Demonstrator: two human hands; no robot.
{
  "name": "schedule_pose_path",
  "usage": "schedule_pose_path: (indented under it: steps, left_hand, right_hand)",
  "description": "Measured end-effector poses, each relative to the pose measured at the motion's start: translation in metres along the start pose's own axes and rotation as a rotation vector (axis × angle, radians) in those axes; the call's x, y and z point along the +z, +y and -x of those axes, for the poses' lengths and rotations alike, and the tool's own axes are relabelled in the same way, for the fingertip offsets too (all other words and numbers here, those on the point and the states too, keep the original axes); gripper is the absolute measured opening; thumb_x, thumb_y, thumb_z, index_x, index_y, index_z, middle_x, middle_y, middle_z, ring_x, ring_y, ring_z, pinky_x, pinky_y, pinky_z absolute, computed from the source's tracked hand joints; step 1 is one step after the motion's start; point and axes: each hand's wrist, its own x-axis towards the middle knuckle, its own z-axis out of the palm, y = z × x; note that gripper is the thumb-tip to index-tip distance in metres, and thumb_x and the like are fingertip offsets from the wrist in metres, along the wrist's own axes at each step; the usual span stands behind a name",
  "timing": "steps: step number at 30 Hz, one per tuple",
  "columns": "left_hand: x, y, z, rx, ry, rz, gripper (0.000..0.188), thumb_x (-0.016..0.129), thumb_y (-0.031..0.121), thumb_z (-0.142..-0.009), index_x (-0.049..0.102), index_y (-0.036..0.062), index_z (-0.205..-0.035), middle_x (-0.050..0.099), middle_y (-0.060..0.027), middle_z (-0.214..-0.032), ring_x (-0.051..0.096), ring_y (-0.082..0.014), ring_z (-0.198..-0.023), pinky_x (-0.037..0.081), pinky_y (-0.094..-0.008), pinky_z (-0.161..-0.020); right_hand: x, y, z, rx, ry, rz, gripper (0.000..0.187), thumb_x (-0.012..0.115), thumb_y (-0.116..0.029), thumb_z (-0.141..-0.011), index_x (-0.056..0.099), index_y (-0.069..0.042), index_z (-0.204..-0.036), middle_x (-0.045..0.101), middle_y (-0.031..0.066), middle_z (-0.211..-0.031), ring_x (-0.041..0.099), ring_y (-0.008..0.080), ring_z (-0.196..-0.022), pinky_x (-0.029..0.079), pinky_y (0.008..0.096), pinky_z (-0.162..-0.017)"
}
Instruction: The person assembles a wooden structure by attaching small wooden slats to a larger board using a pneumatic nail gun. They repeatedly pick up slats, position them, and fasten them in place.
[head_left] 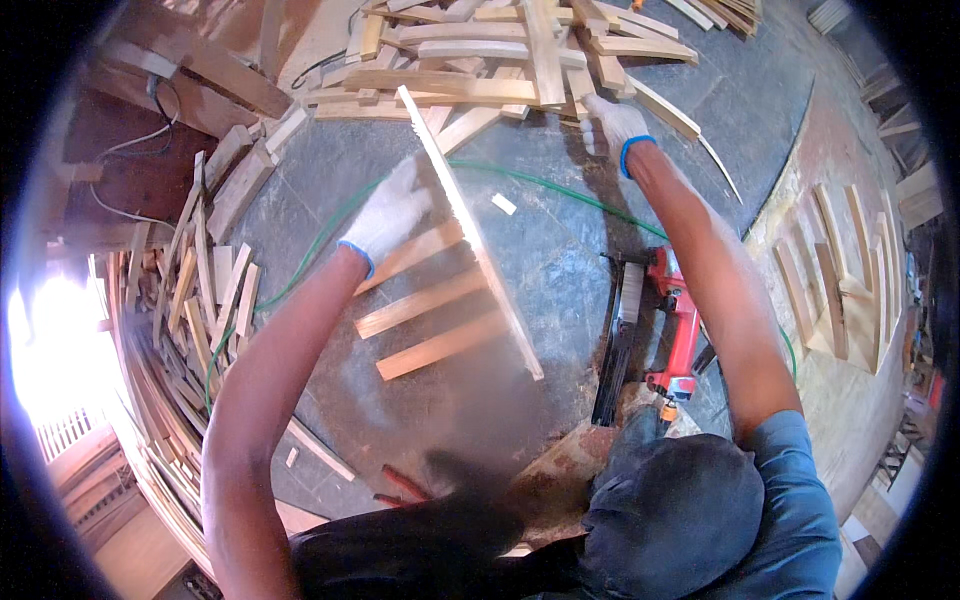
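Observation:
My left hand (392,215), in a white glove with a blue cuff, is closed on a slatted wooden frame near its far end. The frame has a long pale board (470,235) standing on edge, with three visible slats (420,300) running off its left side. Part of my grip is blurred and hard to make out. Reaching forward, my gloved right hand (617,128) has its thumb and fingers apart at the near edge of a pile of wood pieces (480,85). Its fingertips are beside the end of a strip, and I cannot tell whether they touch.
A red and black nail gun (678,330) lies below my right forearm. A green hose (540,182) crosses the grey work surface. Red-handled pliers (403,485) lie close to my body. Wood offcuts (215,290) crowd the left side. Another slatted wooden piece (835,280) stands at right.

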Motion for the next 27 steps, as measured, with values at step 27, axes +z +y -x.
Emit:
schedule_pose_path:
  steps: [27]
  left_hand:
    - [-0.065, 0.188, 0.135, 0.885, 0.342, -0.563, 0.063, 0.078, 0.014, -0.083, 0.058, 0.0061, -0.143, 0.062, -0.0157, -0.138, 0.055, -0.0333, -0.133, 0.043, -0.0453, -0.113]
  right_hand:
    - [-0.012, -0.109, 0.301, -0.36, -0.49, 0.319, 0.031, 0.068, -0.033, -0.092, 0.073, -0.004, -0.082, 0.061, -0.0008, -0.072, 0.057, 0.0066, -0.061, 0.042, 0.0234, -0.056]
